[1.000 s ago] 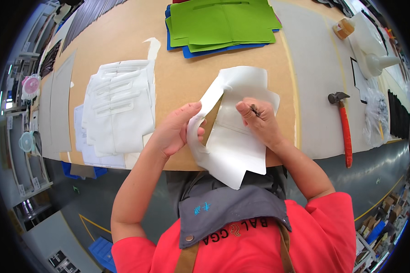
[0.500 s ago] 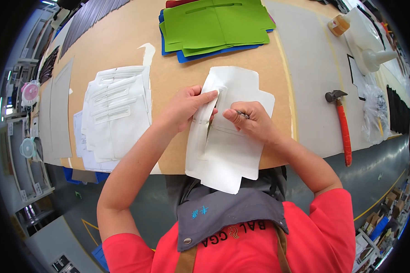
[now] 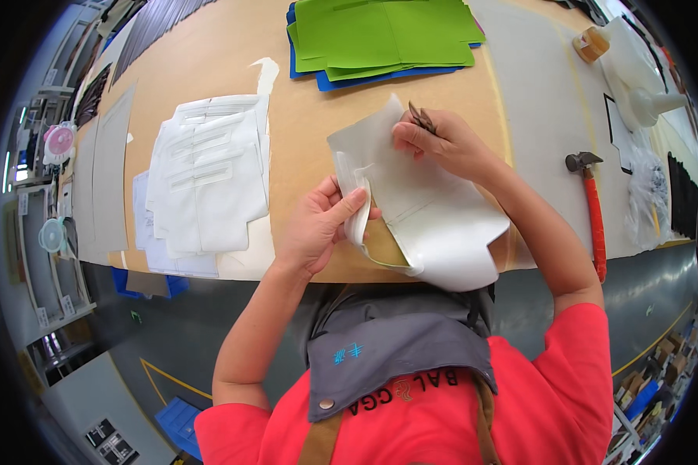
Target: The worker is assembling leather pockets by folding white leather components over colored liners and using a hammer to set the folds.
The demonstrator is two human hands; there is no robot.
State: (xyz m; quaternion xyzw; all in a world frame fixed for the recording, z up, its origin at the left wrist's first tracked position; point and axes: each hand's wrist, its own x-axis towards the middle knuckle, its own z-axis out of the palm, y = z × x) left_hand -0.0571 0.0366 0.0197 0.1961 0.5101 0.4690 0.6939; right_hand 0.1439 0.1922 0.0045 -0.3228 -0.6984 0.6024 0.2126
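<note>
A white, leather-like cut panel [image 3: 434,209] is lifted and bent above the table's front edge. My left hand [image 3: 322,221] is closed on its left side, pinching the narrow strip beside a long slit, which gapes open and shows brown table through it. Near the panel's far edge, my right hand [image 3: 442,139] is closed round a small dark metal tool [image 3: 421,116] with pointed ends; its exact kind cannot be made out. Whether the right fingers also grip the panel is unclear.
Left of my hands lies a stack of similar white panels [image 3: 209,178]. Green panels [image 3: 380,35] over blue ones lie at the back. On the right are a red-handled hammer [image 3: 593,213], a white nozzle bottle [image 3: 651,105], an amber jar [image 3: 591,45] and a clear plastic bag [image 3: 647,194].
The panel has turned and bent, its slit spreading wider. My right hand has moved up toward its far edge with the tool. My left hand has shifted slightly nearer to me, still pinching.
</note>
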